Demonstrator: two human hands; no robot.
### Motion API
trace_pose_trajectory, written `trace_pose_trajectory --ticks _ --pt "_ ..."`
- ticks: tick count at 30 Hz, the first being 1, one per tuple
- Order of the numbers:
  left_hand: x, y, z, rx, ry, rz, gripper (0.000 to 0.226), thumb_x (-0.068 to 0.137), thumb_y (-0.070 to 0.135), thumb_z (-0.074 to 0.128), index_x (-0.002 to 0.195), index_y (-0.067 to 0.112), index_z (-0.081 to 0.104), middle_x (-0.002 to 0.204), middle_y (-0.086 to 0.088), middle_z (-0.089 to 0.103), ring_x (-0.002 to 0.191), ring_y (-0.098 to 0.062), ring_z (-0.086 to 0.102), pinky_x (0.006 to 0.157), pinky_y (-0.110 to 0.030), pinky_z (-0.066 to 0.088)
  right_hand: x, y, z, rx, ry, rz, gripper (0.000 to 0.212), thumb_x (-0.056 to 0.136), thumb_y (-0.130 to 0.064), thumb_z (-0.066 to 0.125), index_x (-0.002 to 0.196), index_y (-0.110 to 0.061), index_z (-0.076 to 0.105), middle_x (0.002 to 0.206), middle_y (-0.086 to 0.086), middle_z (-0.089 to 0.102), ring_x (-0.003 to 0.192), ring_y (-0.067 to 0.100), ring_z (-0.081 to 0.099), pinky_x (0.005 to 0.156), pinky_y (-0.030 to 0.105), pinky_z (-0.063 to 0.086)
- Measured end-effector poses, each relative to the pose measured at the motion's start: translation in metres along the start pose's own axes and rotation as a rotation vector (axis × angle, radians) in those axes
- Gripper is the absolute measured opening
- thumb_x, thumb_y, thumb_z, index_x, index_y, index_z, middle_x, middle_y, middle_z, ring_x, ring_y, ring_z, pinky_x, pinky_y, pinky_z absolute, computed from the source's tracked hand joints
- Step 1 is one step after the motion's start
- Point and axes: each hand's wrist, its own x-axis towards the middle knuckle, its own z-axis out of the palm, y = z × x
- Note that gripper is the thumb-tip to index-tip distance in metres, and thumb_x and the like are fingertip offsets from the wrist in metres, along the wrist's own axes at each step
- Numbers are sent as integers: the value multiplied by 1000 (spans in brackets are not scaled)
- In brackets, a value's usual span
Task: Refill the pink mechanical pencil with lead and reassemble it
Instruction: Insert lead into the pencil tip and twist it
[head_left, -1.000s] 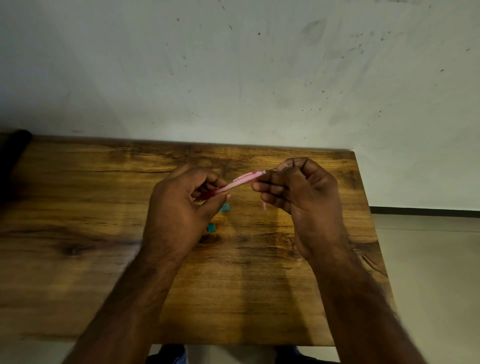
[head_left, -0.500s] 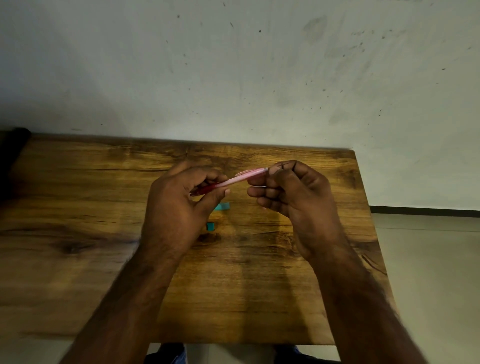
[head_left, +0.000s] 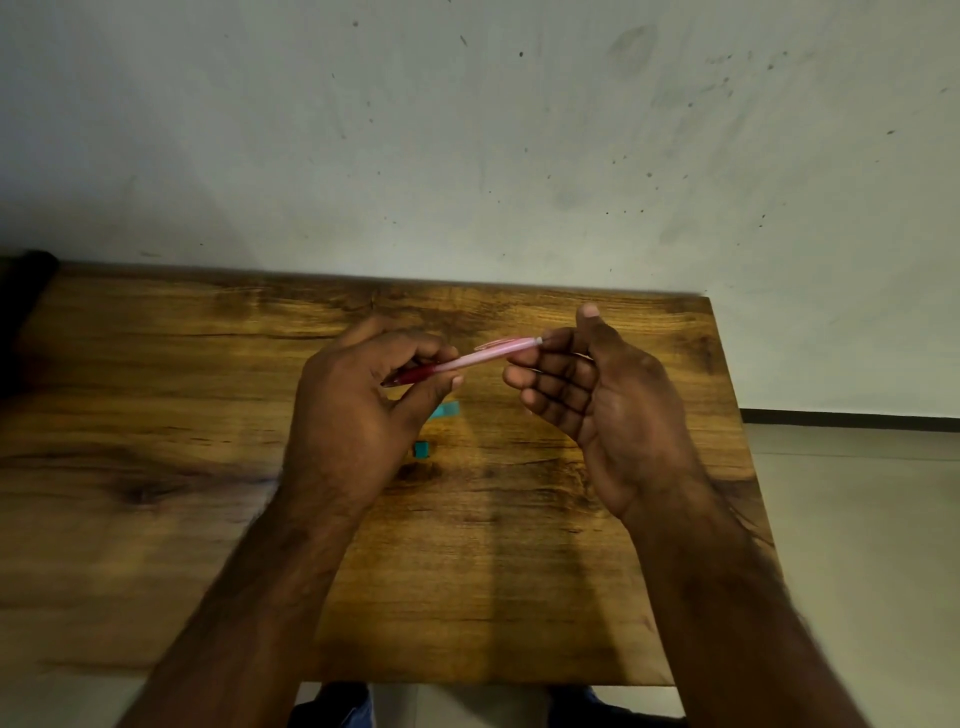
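Note:
The pink mechanical pencil (head_left: 480, 356) has a dark red grip and a pale clip, and it lies nearly level above the wooden table (head_left: 182, 364). My left hand (head_left: 358, 415) holds it by the red grip end. My right hand (head_left: 587, 395) is beside the pencil's back end, palm turned toward me, thumb raised, fingers loosely curled; its fingertips touch or nearly touch that end. Whether a lead sits between those fingers is too fine to see. Two small teal pieces lie on the table under the hands: a longer teal case (head_left: 445, 410) and a small teal cap (head_left: 422, 449).
The table stands against a stained pale wall (head_left: 467, 156). Its right edge (head_left: 737, 441) drops to a light tiled floor. A dark object (head_left: 23, 291) sits at the far left corner. My knees show under the table's near edge.
My right hand has opened from a closed pinch at the pencil's back end, turning palm-up with the thumb lifted. The left hand and pencil have hardly shifted.

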Motion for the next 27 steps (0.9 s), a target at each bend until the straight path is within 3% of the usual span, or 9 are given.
trace_pose_trajectory --ticks 7,22,27 --pt "0 1 1 0 -4 1 23 82 21 83 104 24 78 96 14 67 88 2 64 75 -6 48 1 0 1 -27 -9 1 40 101 -46 56 95 -11 75 95 16 81 88 29 80 72 30 64" --pt "0 4 1 -1 -17 1 22 82 20 82 103 23 78 96 13 67 90 2 63 75 -5 47 3 5 3 -83 -47 4 43 101 -44 57 107 -5 75 96 12 82 89 27 80 75 30 63" --pt "1 3 -2 -8 -11 -19 23 81 21 83 104 24 78 97 15 67 90 3 64 76 -5 48 8 1 -7 -131 95 -81 38 102 -41 57 100 -7 73 89 12 82 75 20 78 66 28 62"
